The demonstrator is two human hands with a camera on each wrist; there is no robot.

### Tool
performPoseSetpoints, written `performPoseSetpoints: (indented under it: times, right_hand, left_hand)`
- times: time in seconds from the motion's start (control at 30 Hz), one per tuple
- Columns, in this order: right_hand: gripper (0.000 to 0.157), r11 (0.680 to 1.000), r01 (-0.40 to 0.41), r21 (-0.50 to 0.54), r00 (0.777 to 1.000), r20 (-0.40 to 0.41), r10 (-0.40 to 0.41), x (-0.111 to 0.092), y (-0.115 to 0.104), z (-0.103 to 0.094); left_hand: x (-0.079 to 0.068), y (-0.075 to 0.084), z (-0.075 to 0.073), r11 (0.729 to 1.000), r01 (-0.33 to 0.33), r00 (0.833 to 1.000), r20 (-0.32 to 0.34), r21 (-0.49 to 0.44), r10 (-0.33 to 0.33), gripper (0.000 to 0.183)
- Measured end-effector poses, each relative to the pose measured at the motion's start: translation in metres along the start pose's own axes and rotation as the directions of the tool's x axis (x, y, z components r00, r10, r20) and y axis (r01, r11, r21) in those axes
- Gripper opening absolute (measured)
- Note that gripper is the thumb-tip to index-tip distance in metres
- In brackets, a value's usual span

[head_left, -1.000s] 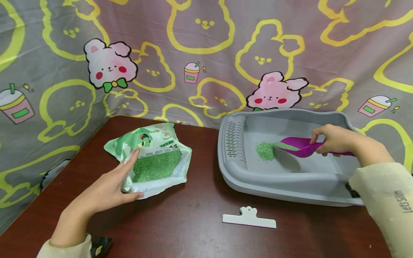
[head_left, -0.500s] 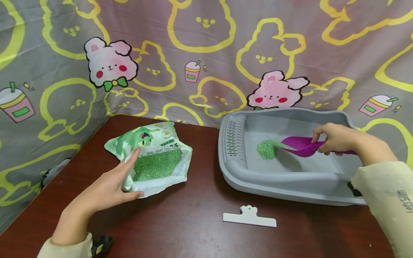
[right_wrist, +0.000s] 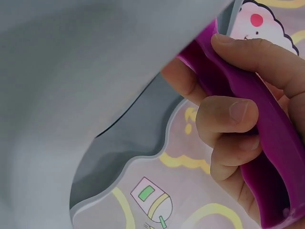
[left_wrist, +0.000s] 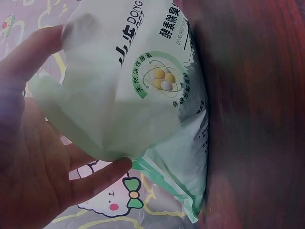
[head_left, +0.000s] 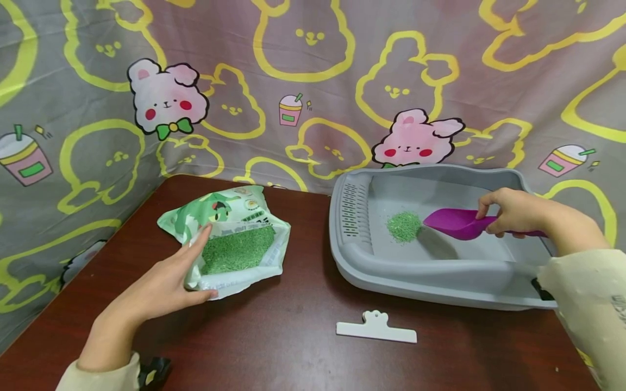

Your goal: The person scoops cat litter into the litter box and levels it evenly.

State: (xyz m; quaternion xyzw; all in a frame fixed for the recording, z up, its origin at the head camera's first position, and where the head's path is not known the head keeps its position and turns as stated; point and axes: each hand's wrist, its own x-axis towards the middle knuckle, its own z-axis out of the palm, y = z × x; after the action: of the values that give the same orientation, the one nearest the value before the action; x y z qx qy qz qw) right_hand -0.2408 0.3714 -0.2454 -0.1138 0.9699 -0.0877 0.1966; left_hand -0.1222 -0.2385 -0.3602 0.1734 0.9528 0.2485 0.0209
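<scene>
I have the right hand (head_left: 518, 214) wrapped firmly around the handle of the scoop (head_left: 452, 222), which hangs over the floor of the tray (head_left: 420, 274), its tip by the small heap of litter (head_left: 405, 227). I make out no load in its bowl, so I judge this to be the tail of a pour. The tray sits toward the right edge of the tabletop (head_left: 279, 336), close to the back edge. Near the back left corner lies the bag (head_left: 222, 206), mouth gaping, plenty of litter inside; the left hand (head_left: 161, 285) spreads wide, fingers fairly straight against the rim. Next, I think, calls for swinging the scoop level across to that mouth for a refill, clearing the tray's wall, with the left hand steadying the bag.
</scene>
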Motion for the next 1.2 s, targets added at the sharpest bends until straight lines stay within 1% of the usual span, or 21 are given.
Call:
performPoseSetpoints:
  times: [0.1, 0.3, 0.43, 0.67, 0.8, 1.03, 1.2]
  right_hand:
    - [0.023, 1.0, 0.004, -0.002, 1.0, -0.016, -0.004, -0.004, 0.0, 0.0]
    - [0.024, 1.0, 0.007, 0.017, 0.999, -0.049, -0.006, -0.015, 0.0, 0.002]
    - [0.027, 1.0, 0.0, 0.029, 0.998, -0.067, 0.002, -0.023, -0.001, 0.005]
    - [0.032, 0.999, 0.012, 0.035, 0.995, -0.103, -0.009, -0.04, -0.004, 0.01]
    - [0.033, 1.0, 0.01, 0.028, 0.991, -0.133, -0.006, -0.047, -0.01, 0.013]
    - [0.03, 0.999, 0.026, 0.028, 0.983, -0.183, -0.02, -0.056, -0.024, 0.019]
    - [0.029, 0.997, 0.073, 0.009, 0.968, -0.243, -0.068, -0.062, -0.03, 0.024]
  left_hand:
    - [0.0, 0.0, 0.0, 1.0, 0.004, 1.0, 0.004, -0.002, -0.004, 0.118]
    - [0.0, 0.0, -0.001, 1.0, -0.012, 1.0, -0.004, -0.002, 0.012, 0.118]
    - [-0.001, 0.0, -0.001, 1.0, -0.011, 1.0, -0.004, -0.003, 0.011, 0.118]
    - [0.0, 0.0, 0.001, 1.0, -0.001, 1.0, -0.002, -0.003, 0.001, 0.118]
    - [0.0, 0.0, 0.002, 1.0, 0.005, 1.0, 0.006, -0.011, -0.005, 0.118]
    - [0.0, 0.0, 0.002, 1.0, 0.01, 1.0, 0.005, -0.014, -0.01, 0.118]
    - [0.0, 0.0, 0.002, 1.0, 0.008, 1.0, 0.003, -0.01, -0.008, 0.118]
